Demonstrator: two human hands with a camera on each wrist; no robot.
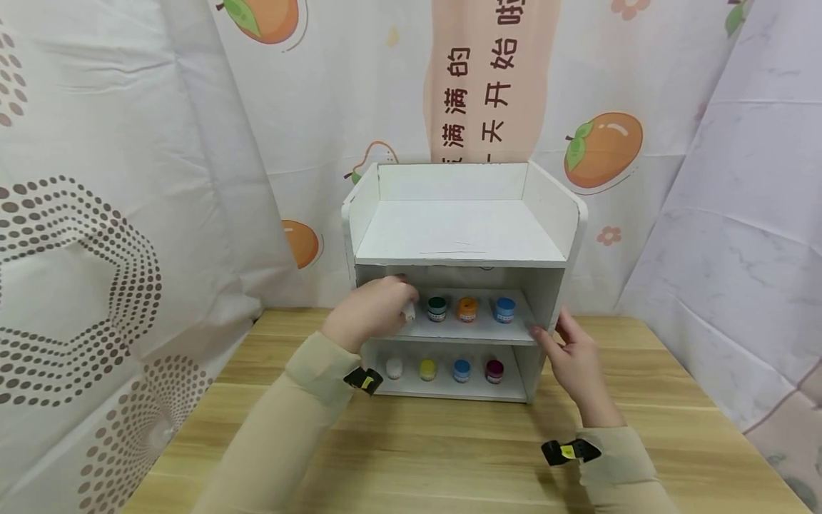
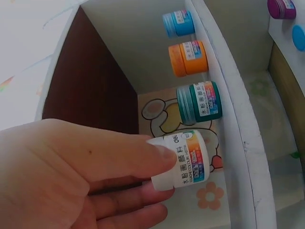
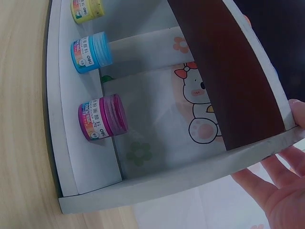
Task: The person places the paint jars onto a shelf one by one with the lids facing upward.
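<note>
My left hand (image 1: 375, 307) pinches a white paint jar (image 2: 183, 160) between thumb and fingers, inside the left end of the middle shelf (image 1: 459, 332). In the left wrist view the jar overlaps the shelf edge closely, its label facing the camera. A dark green jar (image 1: 437, 308), an orange jar (image 1: 467, 309) and a blue jar (image 1: 504, 310) stand in a row to its right. My right hand (image 1: 574, 360) grips the right side panel of the white shelf unit (image 3: 200, 174), with the thumb at the front edge and the fingers on the outer side.
On the bottom shelf stand a white jar (image 1: 394, 368), a yellow jar (image 1: 427, 369), a blue jar (image 1: 462, 370) and a purple jar (image 3: 102, 117). The unit's top tray (image 1: 456, 228) has raised sides. Under everything is a wooden table (image 1: 417, 457), with a patterned curtain (image 1: 334, 86) behind.
</note>
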